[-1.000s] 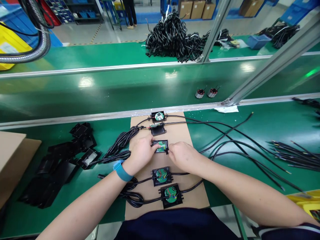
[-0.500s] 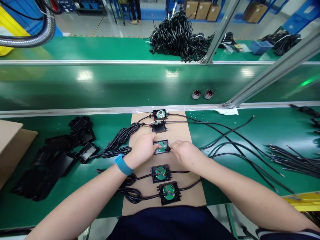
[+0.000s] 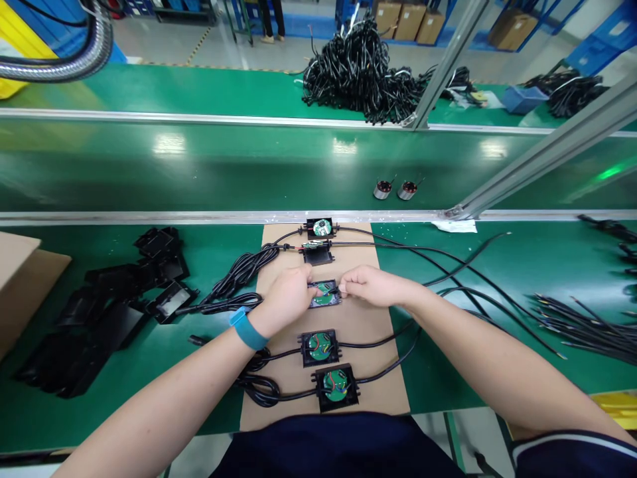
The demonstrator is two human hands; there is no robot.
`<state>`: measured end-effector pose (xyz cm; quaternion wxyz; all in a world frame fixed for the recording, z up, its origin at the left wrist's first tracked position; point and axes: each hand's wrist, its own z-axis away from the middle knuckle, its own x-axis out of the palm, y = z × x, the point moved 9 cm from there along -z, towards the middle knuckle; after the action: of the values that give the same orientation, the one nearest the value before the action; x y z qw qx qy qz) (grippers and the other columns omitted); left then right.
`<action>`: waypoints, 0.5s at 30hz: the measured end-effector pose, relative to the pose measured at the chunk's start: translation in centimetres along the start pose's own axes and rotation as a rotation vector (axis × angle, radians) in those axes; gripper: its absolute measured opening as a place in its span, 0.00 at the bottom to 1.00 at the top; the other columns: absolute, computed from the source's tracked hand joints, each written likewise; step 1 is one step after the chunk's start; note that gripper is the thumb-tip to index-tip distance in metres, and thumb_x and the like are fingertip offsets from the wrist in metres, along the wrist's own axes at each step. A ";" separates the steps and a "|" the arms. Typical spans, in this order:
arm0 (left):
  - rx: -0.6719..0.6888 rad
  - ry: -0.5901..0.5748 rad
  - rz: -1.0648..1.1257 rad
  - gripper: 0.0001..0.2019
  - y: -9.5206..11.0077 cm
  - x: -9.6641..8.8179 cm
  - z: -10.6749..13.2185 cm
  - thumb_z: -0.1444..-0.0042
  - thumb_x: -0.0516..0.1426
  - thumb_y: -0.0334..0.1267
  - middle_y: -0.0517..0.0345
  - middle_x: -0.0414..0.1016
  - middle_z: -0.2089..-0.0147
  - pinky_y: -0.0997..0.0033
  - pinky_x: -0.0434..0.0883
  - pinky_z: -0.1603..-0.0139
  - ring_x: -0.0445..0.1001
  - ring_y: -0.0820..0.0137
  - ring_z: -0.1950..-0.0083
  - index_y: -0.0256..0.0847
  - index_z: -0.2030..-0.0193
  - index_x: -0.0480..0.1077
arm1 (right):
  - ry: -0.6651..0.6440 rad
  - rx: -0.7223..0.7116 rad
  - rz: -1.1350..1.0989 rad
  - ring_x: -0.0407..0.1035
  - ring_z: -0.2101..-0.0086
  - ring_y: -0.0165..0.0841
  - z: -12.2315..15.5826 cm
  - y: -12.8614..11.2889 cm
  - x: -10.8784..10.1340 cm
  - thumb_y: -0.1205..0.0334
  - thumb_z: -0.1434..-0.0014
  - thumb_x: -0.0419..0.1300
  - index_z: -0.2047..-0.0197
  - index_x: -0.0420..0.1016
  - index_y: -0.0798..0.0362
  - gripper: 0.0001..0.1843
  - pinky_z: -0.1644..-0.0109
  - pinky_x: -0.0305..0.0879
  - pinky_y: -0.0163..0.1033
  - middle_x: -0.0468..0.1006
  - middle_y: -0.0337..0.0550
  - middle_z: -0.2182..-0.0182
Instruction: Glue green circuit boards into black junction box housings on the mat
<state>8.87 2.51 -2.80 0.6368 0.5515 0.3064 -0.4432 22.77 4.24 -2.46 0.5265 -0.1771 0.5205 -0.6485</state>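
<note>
In the middle of a cardboard sheet (image 3: 365, 398) lies a small black housing with a green circuit board (image 3: 326, 294) in it. My left hand (image 3: 291, 292), with a teal band at the wrist, is closed on this housing's left side, thumb over the board. At its right end my right hand (image 3: 373, 285) pinches a black cable (image 3: 470, 261), whose far part trails out to the right; the fingertips hide the pinched end. Nearer me lie two more housings with wired boards (image 3: 319, 346) (image 3: 337, 386). Beyond my hands are another two (image 3: 321, 228) (image 3: 317, 252), one with its board tilted up.
Empty black cases (image 3: 124, 285) are heaped at left beside a cardboard box (image 3: 22, 285). Cut cables (image 3: 587, 322) lie at right. Two small motor-like coils (image 3: 395, 190) stand beyond the metal rail (image 3: 223, 218). A slanted metal post (image 3: 537, 159) rises at right.
My right hand has turned flatter, its wrist shifting up and away from me, and the cable has moved with it. My left hand stays on the housing.
</note>
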 end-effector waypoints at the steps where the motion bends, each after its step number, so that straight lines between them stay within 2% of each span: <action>1: -0.003 -0.003 -0.004 0.12 0.0 0.0 0.0 0.47 0.67 0.39 0.57 0.75 0.70 0.67 0.60 0.69 0.75 0.60 0.65 0.43 0.67 0.66 | -0.039 0.049 -0.078 0.59 0.75 0.25 -0.2 0.4 0.2 0.61 0.35 0.54 0.68 0.74 0.56 0.12 0.68 0.56 0.32 0.71 0.35 0.75; 4: -0.007 -0.007 0.006 0.12 0.0 -0.1 0.0 0.47 0.66 0.39 0.57 0.75 0.70 0.67 0.59 0.69 0.75 0.61 0.65 0.43 0.66 0.66 | -0.104 0.191 -0.294 0.48 0.81 0.23 -0.2 1.9 0.9 0.56 0.39 0.58 0.68 0.73 0.56 0.12 0.75 0.44 0.31 0.63 0.30 0.80; 7: 0.008 -0.006 0.027 0.11 0.2 -0.1 0.0 0.46 0.66 0.38 0.57 0.75 0.70 0.67 0.60 0.69 0.74 0.61 0.66 0.43 0.66 0.65 | -0.093 0.236 -0.359 0.47 0.81 0.22 -0.1 2.6 1.0 0.56 0.41 0.60 0.69 0.72 0.56 0.12 0.76 0.43 0.31 0.60 0.29 0.81; 10: 0.017 -0.011 0.030 0.11 0.2 0.0 0.0 0.47 0.66 0.37 0.58 0.74 0.71 0.67 0.60 0.69 0.74 0.62 0.66 0.43 0.66 0.66 | -0.095 0.257 -0.215 0.49 0.81 0.23 -0.4 2.6 0.8 0.59 0.41 0.57 0.70 0.73 0.56 0.10 0.76 0.44 0.31 0.60 0.29 0.82; 15: 0.016 0.000 0.034 0.12 -0.1 0.3 -0.2 0.47 0.67 0.37 0.57 0.75 0.70 0.67 0.61 0.69 0.74 0.62 0.66 0.43 0.67 0.66 | -0.071 0.296 0.240 0.57 0.80 0.26 -2.0 1.9 -0.6 0.67 0.43 0.55 0.73 0.77 0.56 0.11 0.74 0.52 0.33 0.68 0.35 0.82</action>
<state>8.95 2.66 -3.12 0.6399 0.5616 0.2933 -0.4348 22.33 5.91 -4.71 0.6383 -0.0571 0.4181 -0.6438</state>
